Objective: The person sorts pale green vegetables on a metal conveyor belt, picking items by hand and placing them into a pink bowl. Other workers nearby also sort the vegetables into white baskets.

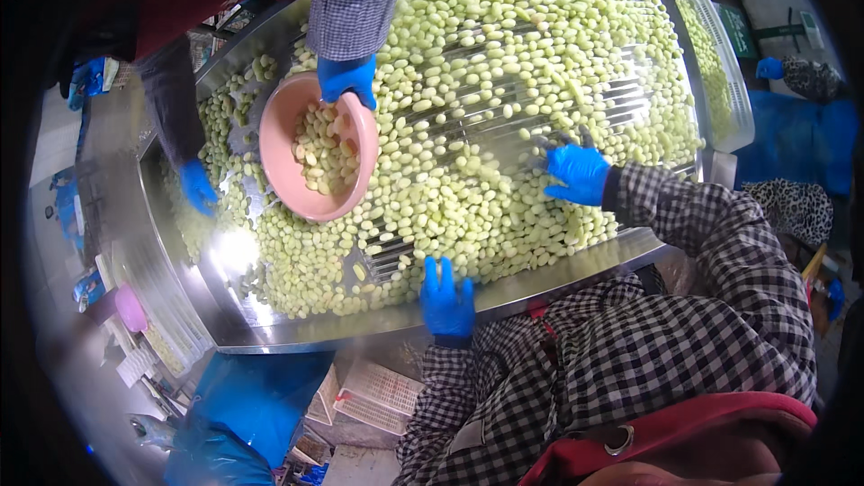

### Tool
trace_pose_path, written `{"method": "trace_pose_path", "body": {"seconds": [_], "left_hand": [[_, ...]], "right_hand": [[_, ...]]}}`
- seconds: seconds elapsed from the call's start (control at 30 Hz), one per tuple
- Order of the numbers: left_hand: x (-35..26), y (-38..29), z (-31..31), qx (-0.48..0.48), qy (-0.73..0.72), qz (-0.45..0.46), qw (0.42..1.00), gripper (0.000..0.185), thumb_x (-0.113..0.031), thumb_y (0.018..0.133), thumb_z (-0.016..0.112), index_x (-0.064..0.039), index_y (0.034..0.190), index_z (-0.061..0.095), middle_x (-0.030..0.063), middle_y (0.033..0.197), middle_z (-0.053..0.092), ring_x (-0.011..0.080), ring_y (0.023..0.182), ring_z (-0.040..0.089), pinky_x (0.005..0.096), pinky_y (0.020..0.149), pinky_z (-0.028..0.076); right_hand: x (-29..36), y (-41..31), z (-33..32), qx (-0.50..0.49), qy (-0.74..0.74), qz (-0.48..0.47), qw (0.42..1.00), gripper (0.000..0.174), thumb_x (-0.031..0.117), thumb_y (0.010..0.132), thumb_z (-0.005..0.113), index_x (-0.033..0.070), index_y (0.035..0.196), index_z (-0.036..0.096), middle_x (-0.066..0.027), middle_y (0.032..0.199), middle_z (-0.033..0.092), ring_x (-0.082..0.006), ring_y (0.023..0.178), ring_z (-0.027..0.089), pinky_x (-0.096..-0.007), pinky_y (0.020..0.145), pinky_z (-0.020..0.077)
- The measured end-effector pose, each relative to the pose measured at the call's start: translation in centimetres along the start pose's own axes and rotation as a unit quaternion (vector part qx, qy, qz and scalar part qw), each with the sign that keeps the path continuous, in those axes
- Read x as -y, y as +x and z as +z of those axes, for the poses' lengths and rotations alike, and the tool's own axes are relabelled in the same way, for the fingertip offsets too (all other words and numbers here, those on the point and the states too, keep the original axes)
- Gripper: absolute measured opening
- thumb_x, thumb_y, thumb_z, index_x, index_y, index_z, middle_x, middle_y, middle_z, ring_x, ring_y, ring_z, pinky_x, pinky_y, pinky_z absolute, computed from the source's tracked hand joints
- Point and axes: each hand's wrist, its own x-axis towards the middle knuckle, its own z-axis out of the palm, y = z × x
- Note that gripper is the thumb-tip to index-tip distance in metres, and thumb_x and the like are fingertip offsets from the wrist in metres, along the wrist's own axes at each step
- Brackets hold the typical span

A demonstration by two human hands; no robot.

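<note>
Pale green grapes [459, 199] cover much of a stainless steel sorting table [540, 281] with slotted openings. My left hand [447, 304], in a blue glove, is at the table's near edge, fingers apart beside the grapes and holding nothing. Farther right, my right hand [577, 172] reaches over the grapes with its fingers spread. Its fingertips look dark, and I see nothing gripped in it. Across from me, a co-worker's gloved hand [347, 81] grips the rim of a pink bowl [283, 175] with grapes inside, tilted over the table. The co-worker's other gloved hand [198, 185] is near grapes at the left end.
A white plastic crate [741, 98] of grapes stands past the table's right end. Beige plastic baskets [378, 395] sit on the floor below the near edge. Someone in blue plastic [253, 405] is at lower left. Another person's leopard-print sleeve [810, 77] shows at right.
</note>
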Motion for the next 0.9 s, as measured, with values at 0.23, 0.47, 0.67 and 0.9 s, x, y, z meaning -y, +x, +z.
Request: {"method": "trace_pose_path", "body": {"seconds": [0.23, 0.47, 0.67, 0.9], "left_hand": [[2.9, -0.3, 0.9, -0.082, -0.018, 0.019, 0.996, 0.052, -0.023, 0.089, 0.064, -0.005, 0.136, 0.049, 0.0211, 0.137, 0.05, 0.037, 0.118, 0.053, 0.0435, 0.096, 0.046], [4.0, -0.9, 0.9, -0.092, 0.0, 0.011, 0.996, 0.052, -0.017, 0.088, 0.064, -0.011, 0.137, 0.049, 0.0146, 0.133, 0.054, 0.0329, 0.115, 0.057, 0.0404, 0.092, 0.05], [5.0, -1.1, 2.1, -0.115, 0.002, 0.018, 0.993, 0.051, -0.016, 0.087, 0.065, -0.012, 0.135, 0.051, 0.0141, 0.13, 0.057, 0.0318, 0.114, 0.057, 0.0395, 0.092, 0.05], [5.9, -0.9, 2.0, -0.084, -0.011, -0.002, 0.996, 0.049, -0.02, 0.086, 0.065, -0.007, 0.132, 0.054, 0.0161, 0.13, 0.057, 0.0317, 0.112, 0.058, 0.0393, 0.093, 0.049]], "right_hand": [[-15.9, 10.5, -7.1, -0.476, 0.017, 0.124, 0.871, 0.024, 0.016, 0.078, 0.066, 0.006, 0.099, 0.07, -0.0207, 0.113, 0.06, -0.0391, 0.105, 0.056, -0.0449, 0.09, 0.0478], [-11.5, 11.7, -6.6, -0.379, 0.002, 0.109, 0.919, 0.032, 0.028, 0.087, 0.066, 0.009, 0.113, 0.066, -0.0155, 0.121, 0.059, -0.0367, 0.11, 0.055, -0.0411, 0.095, 0.0462], [-2.3, 3.1, 2.3, -0.219, -0.091, 0.103, 0.966, 0.056, 0.043, 0.092, 0.055, 0.023, 0.144, 0.044, -0.0052, 0.158, 0.023, -0.0411, 0.144, 0.015, -0.0669, 0.11, 0.014], [1.8, -3.0, 6.2, 0.0, -0.031, 0.068, 0.997, 0.059, 0.041, 0.091, 0.059, 0.015, 0.141, 0.044, -0.0113, 0.133, 0.053, -0.0297, 0.123, 0.051, -0.0599, 0.108, 0.0271]]}}
